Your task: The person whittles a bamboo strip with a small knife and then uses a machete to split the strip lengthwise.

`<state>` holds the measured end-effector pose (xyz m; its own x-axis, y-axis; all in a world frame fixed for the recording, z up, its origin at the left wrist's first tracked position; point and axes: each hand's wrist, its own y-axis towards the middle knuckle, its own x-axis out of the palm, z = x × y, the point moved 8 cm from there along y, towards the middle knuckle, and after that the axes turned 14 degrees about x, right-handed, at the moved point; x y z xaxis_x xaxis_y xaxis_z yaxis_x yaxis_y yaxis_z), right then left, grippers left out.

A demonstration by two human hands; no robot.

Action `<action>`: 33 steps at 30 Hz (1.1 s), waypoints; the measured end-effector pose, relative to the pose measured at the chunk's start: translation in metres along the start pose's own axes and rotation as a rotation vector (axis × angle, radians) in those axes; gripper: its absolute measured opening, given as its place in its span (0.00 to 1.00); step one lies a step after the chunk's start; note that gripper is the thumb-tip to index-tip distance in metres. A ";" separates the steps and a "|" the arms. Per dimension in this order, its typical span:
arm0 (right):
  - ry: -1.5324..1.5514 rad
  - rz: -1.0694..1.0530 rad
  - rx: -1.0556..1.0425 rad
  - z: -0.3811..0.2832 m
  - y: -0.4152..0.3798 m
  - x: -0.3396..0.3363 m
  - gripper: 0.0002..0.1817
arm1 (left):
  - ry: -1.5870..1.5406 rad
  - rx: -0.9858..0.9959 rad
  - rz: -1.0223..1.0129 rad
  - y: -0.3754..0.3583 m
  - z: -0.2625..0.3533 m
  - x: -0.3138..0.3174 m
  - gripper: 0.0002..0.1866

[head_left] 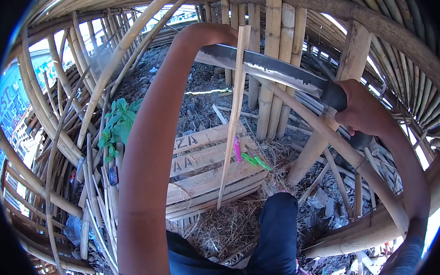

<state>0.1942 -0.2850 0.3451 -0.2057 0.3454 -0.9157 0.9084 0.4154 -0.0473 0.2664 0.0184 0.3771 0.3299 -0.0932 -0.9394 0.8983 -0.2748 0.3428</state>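
In the head view, my right hand [356,106] is closed round the dark handle of a large knife [286,74]. The long blade points left, level, and crosses an upright split bamboo strip [235,104] near its top. My left hand [217,34] is bent over at the strip's top end, beside the blade's far end, and appears to grip the strip; its fingertips are mostly hidden. The strip's lower end comes down beside a slatted wooden crate [213,184]. Pink [237,149] and green [250,160] pieces lie on the slats.
Bamboo poles [269,66] stand beyond the blade, and a slanting pole [342,148] passes below my right hand. Straw [225,231] surrounds the crate's near side. A leafy plant [120,118] and stacked bamboo are at the left. My knee [279,214] is near the crate.
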 end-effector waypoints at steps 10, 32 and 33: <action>0.484 -0.471 0.018 0.018 0.022 0.025 0.16 | -0.087 0.035 -0.045 -0.006 0.025 -0.015 0.19; -0.052 0.507 -0.181 0.000 -0.015 0.013 0.25 | 0.059 0.003 0.198 -0.024 0.050 -0.046 0.12; -0.039 0.549 -0.228 0.002 -0.013 0.017 0.25 | 0.146 -0.009 0.177 -0.022 0.051 -0.047 0.11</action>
<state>0.1794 -0.2869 0.3295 0.2898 0.5313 -0.7961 0.7758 0.3567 0.5205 0.2161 -0.0204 0.4132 0.5202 0.0004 -0.8541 0.8251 -0.2583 0.5024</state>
